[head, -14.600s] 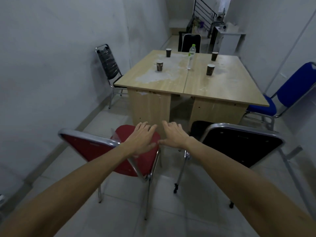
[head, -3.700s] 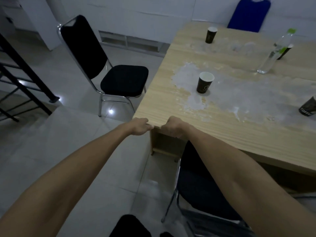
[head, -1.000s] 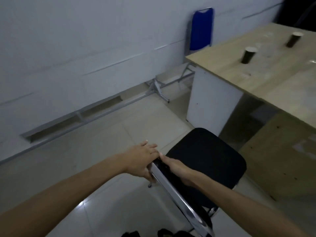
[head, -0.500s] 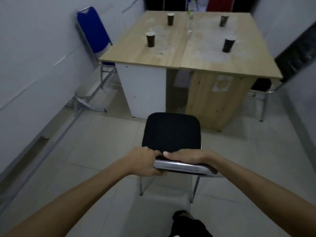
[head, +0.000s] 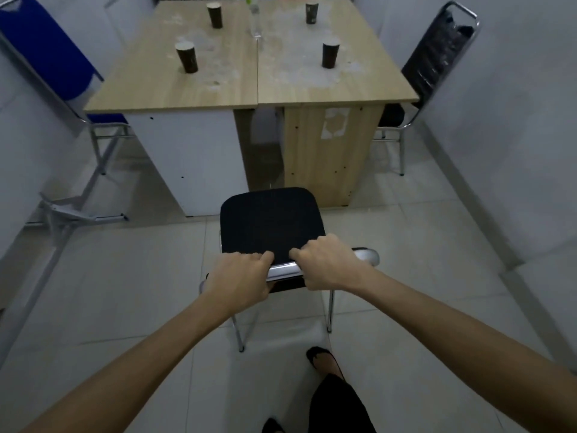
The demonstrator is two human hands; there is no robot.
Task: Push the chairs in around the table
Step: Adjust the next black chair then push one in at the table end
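1. Compared with half a second ago, the black padded chair with a chrome frame [head: 268,226] sits closer to the light wood double table [head: 253,89]; its seat front is now near the table's near edge, in line with the gap between the two pedestals.
2. The left hand [head: 239,278] and right hand [head: 327,265] are each clamped on the chair's chrome top rail [head: 282,270], close together, with a short stretch of bare rail between them.
3. One sandalled foot [head: 323,360] is forward just behind the chair's rear legs, which reads as a step taken with the push.
4. In my judgement this chair is partway in: the seat is not yet under the table top, so more forward travel is needed.
5. A blue folding chair [head: 46,54] stands off the table's left edge, and a black chair with a plastic-wrapped back [head: 437,54] stands off the right edge, its seat partly tucked under.
6. The table top carries four dark paper cups [head: 186,57] and a clear plastic bottle [head: 254,17] on the centre seam, amid pale dusty patches.
7. The floor is pale tile [head: 406,276]; plain grey walls close in on both sides, leaving narrow passages.
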